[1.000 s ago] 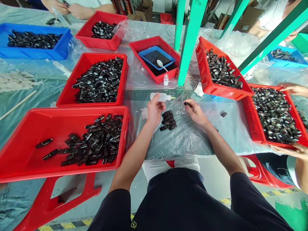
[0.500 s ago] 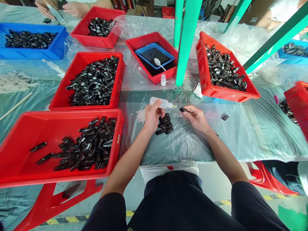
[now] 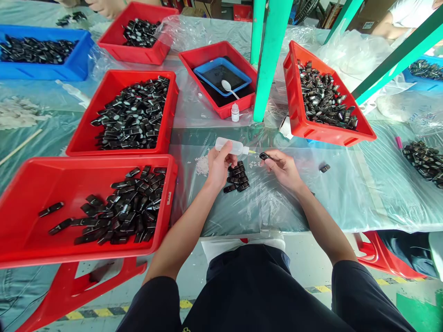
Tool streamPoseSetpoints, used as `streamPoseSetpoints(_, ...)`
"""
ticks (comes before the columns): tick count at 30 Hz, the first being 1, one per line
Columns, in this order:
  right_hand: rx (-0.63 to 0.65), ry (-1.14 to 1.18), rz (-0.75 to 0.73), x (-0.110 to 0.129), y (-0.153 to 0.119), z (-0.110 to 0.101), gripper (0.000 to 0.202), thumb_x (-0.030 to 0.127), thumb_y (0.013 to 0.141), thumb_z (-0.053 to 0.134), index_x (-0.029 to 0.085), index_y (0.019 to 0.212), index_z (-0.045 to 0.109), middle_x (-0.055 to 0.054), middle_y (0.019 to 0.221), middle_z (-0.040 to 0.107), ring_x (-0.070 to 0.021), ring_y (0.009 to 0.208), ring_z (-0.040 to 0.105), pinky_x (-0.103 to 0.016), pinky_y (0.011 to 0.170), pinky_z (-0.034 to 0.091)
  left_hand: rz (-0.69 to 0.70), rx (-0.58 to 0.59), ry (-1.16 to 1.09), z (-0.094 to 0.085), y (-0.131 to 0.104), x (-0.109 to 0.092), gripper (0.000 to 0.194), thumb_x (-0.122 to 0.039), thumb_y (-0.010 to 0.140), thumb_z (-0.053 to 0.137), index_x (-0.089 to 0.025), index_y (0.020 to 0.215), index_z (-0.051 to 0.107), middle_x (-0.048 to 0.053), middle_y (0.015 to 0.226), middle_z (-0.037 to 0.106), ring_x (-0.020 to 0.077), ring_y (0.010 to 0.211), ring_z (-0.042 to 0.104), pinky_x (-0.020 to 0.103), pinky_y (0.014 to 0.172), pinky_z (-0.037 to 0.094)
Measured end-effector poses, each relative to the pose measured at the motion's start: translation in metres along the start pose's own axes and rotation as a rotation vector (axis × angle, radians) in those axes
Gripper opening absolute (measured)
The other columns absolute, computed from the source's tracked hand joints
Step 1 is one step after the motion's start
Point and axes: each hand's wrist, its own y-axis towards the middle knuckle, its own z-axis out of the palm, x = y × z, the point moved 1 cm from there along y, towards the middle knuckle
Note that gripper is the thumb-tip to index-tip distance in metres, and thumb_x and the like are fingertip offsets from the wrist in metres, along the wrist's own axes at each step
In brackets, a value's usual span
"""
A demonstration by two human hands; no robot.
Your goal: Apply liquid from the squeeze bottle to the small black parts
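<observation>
My left hand (image 3: 219,167) is closed round a clear squeeze bottle (image 3: 230,146), whose thin yellowish tip points right. In my right hand (image 3: 282,169) a small black piece (image 3: 265,156) is pinched between the fingers, with the bottle's tip close to its left end; whether they touch is too small to tell. Below my left hand, several black pieces (image 3: 238,177) lie in a cluster on the plastic-covered table (image 3: 263,207). Small white bits (image 3: 201,165) are heaped left of that hand, and a few more lie between my hands.
Red bins of black pieces stand at left (image 3: 173,184) and right (image 3: 294,106). Behind my hands are a small white bottle (image 3: 235,113), a blue tray (image 3: 221,62) with a spoon (image 3: 226,85), and a green post (image 3: 268,60). A person's hand (image 3: 105,5) shows at the far left.
The view has shifted slightly. At the right edge, the red bin has gone from view, uncovering more of a pile of dark pieces. My hands keep nearly the same pose.
</observation>
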Motion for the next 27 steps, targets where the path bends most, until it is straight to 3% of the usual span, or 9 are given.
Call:
streamPoseSetpoints(15,0.034,-0.067,-0.015,-0.0033,-0.0024,-0.0016,0.046,0.069,0.097,0.063,0.027,0.113,0.073,-0.002,0.082,0.072,-0.0174,0.067,0.059,-0.032,0.057,0.048,-0.01,0.04,0.05,0.0028,-0.003,0.0,0.039,-0.053,0.079,0.087,-0.017,0.078,0.073,0.0,0.056,0.057,0.0102,0.047,0.051,0.025,0.046,0.036)
streamPoseSetpoints(27,0.03,-0.115,-0.058,0.0027,-0.0047,-0.0026,0.044,0.066,0.098,0.063,0.025,0.112,0.073,-0.002,0.08,0.071,-0.0168,0.07,0.062,-0.031,0.061,0.048,0.005,0.056,0.059,0.0024,-0.0025,0.0002,0.044,-0.057,0.073,0.089,-0.016,0.084,0.074,-0.001,0.056,0.058,0.0107,0.047,0.051,0.026,0.046,0.036)
